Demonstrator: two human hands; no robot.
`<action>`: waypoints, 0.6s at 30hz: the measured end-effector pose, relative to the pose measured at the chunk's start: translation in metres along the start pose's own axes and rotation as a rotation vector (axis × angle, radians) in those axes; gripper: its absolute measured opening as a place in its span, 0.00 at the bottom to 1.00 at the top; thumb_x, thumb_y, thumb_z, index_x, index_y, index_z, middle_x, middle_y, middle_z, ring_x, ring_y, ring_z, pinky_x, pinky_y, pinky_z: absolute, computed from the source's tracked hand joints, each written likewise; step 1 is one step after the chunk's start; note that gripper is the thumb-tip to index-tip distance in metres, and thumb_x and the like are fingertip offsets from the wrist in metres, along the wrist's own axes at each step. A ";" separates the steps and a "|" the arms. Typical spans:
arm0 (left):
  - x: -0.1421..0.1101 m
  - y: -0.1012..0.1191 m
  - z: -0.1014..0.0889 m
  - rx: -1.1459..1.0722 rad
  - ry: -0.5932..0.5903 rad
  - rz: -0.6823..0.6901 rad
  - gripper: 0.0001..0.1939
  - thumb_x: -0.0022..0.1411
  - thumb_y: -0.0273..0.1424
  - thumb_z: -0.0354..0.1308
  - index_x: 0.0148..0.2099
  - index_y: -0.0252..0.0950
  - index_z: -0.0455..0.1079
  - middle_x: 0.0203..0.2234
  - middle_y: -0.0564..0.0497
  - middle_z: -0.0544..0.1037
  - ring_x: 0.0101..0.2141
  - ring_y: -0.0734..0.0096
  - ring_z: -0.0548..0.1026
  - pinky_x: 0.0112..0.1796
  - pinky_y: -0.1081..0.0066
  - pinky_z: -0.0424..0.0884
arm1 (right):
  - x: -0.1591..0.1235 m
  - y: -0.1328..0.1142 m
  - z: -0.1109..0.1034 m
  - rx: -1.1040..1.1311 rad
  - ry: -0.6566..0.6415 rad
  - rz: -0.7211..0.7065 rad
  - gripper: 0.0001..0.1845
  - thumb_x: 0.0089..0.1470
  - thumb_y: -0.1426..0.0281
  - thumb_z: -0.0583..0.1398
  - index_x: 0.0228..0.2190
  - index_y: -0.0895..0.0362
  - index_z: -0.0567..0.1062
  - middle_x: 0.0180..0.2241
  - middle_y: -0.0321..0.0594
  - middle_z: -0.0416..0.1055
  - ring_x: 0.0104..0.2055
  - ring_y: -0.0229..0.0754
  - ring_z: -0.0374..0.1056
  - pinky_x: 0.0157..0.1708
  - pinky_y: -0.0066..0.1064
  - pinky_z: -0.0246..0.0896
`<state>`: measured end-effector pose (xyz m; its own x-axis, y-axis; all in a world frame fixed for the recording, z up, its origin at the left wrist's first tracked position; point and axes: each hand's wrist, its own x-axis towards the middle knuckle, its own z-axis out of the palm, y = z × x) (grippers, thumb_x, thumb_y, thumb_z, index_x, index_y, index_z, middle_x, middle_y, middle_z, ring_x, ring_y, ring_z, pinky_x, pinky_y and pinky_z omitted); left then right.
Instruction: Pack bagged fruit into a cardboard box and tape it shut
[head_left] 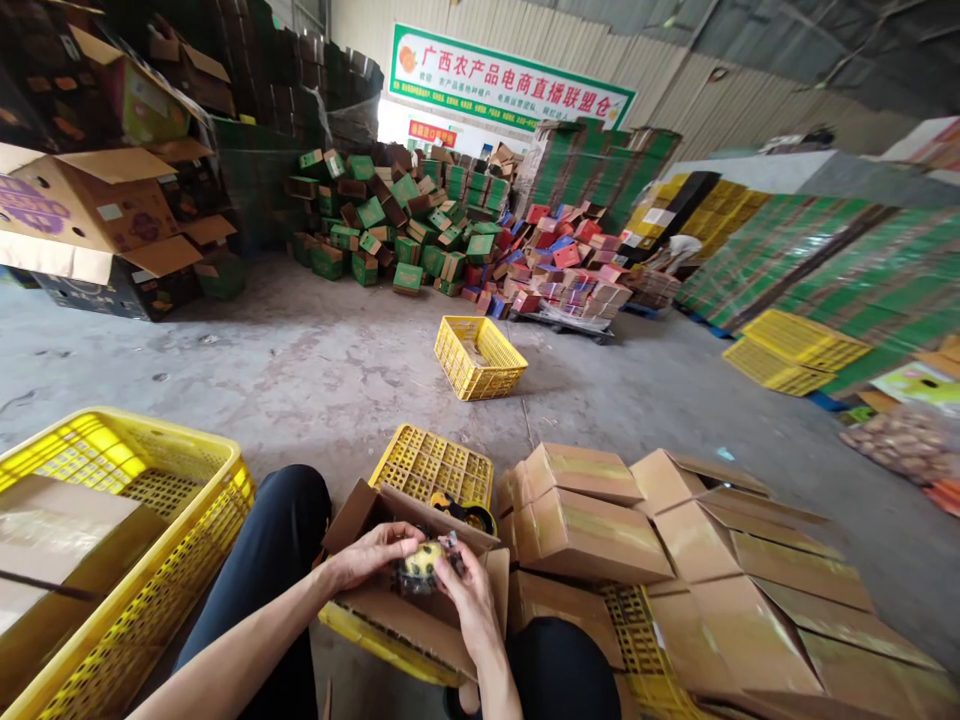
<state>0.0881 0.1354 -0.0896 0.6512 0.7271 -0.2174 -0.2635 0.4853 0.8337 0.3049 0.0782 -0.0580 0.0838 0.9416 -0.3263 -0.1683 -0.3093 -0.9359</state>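
Both my hands are together over an open cardboard box (405, 605) between my knees. My left hand (379, 550) has its fingers closed on one side of a rounded yellow item with dark spots (420, 565), which seems wrapped in clear plastic. From the other side my right hand (466, 585) grips the same item. Its exact kind I cannot make out. The inside of the box is mostly hidden behind my hands. Just beyond the box lies a yellow-and-black tape dispenser (466, 510), resting by an upturned yellow crate (431, 462).
Several closed cardboard boxes (592, 530) are stacked at my right. A large yellow crate (236, 480) with a carton stands at my left. Another yellow crate (480, 360) sits on the concrete floor ahead. Green cartons (405, 240) and red cartons (570, 260) lie heaped farther back.
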 end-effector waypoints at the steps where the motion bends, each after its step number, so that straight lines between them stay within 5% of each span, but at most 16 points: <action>1: 0.000 0.001 0.001 -0.029 0.003 0.002 0.30 0.59 0.50 0.74 0.56 0.37 0.78 0.48 0.44 0.82 0.46 0.59 0.80 0.50 0.62 0.73 | 0.000 -0.002 0.001 0.032 0.035 0.007 0.37 0.39 0.48 0.79 0.47 0.53 0.83 0.49 0.46 0.83 0.50 0.56 0.79 0.44 0.40 0.78; 5: 0.000 0.004 0.002 -0.101 -0.022 0.088 0.38 0.53 0.43 0.80 0.63 0.38 0.75 0.55 0.40 0.79 0.52 0.52 0.79 0.54 0.59 0.72 | 0.000 -0.008 0.004 0.103 0.109 -0.031 0.33 0.38 0.48 0.79 0.42 0.53 0.82 0.42 0.41 0.83 0.42 0.49 0.79 0.37 0.32 0.75; 8: 0.003 0.002 0.001 -0.085 0.001 0.091 0.35 0.51 0.40 0.81 0.59 0.35 0.78 0.49 0.40 0.82 0.47 0.55 0.81 0.51 0.61 0.73 | -0.002 -0.010 0.004 0.081 0.077 -0.006 0.30 0.43 0.47 0.77 0.40 0.54 0.83 0.40 0.41 0.84 0.40 0.49 0.80 0.35 0.33 0.75; 18: 0.002 0.009 0.003 -0.145 0.082 0.087 0.28 0.53 0.42 0.80 0.50 0.31 0.80 0.41 0.42 0.82 0.39 0.62 0.80 0.46 0.64 0.74 | 0.003 -0.006 0.003 0.103 0.208 0.011 0.36 0.39 0.43 0.77 0.42 0.56 0.87 0.43 0.46 0.86 0.48 0.56 0.80 0.41 0.36 0.78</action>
<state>0.0888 0.1395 -0.0813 0.5629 0.8035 -0.1937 -0.4197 0.4798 0.7705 0.3029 0.0837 -0.0527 0.2809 0.8871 -0.3663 -0.2683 -0.2939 -0.9174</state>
